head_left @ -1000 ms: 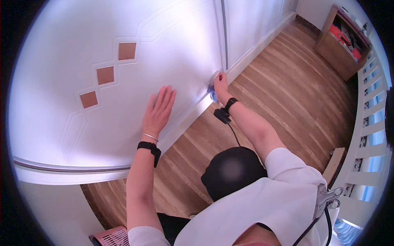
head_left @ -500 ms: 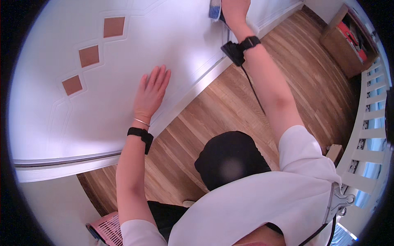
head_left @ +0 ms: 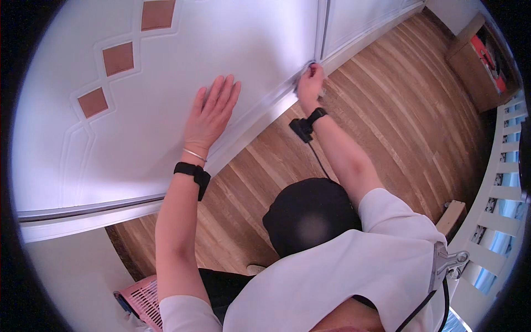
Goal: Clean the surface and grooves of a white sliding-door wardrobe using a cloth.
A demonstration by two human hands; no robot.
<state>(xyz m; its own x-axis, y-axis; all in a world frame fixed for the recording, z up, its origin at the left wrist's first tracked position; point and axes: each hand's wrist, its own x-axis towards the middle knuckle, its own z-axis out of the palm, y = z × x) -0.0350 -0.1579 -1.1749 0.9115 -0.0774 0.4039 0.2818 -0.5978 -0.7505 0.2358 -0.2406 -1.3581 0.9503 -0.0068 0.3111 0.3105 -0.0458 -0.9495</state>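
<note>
My left hand (head_left: 213, 113) lies flat with fingers stretched out on the lower part of a white panelled door (head_left: 144, 127). A row of brown diamond-shaped insets decorates this door. My right hand (head_left: 311, 87) is low at the door's bottom right corner, by the metal edge and the white track ledge. Its fingers are closed on a cloth (head_left: 297, 89), mostly hidden under the hand and slightly blurred. Small greyish and white bits of it show around the fingers. Both wrists wear black straps with small black devices.
Wooden flooring (head_left: 265, 160) runs beside the white ledge (head_left: 260, 124). A brown cabinet (head_left: 470, 66) with red things inside stands at the far right. White slatted railing (head_left: 500, 193) curves along the right side. A pink plastic basket (head_left: 141, 301) is at the lower left. My knee, in black, is in front.
My right hand has come down and nearer with the cloth, from the upper door edge to its bottom corner. My left hand stays flat on the door, shifted slightly upward in view.
</note>
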